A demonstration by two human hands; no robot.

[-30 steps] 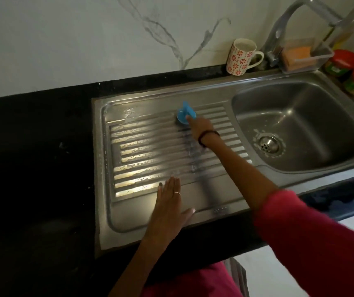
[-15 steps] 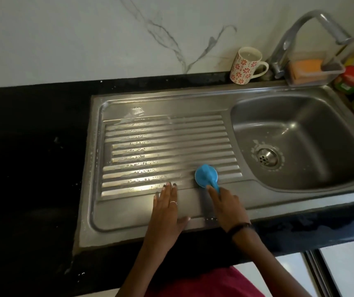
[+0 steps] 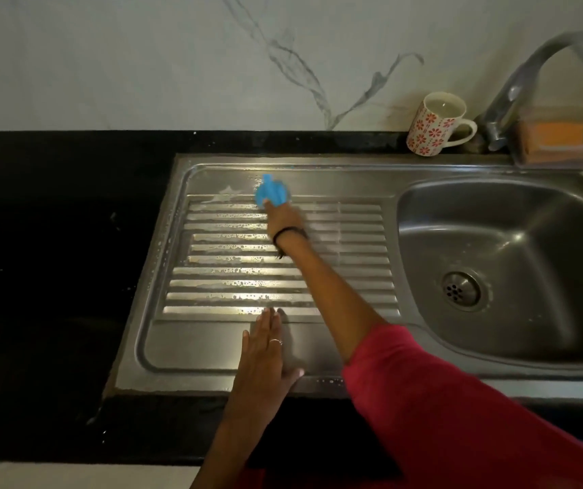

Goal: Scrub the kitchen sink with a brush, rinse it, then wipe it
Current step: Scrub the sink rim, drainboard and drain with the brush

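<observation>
Fingers of the right hand (image 3: 283, 217) gripped one blue brush (image 3: 271, 194) on the sink (image 3: 318, 171) drainboard; nearer, the left hand (image 3: 263, 351) lay flat, fingers straight; one mug (image 3: 436, 124) beyond.

One head-worn camera looks forward and steeply down, close over the sink (image 3: 318, 171) and black counter (image 3: 53, 277).
</observation>
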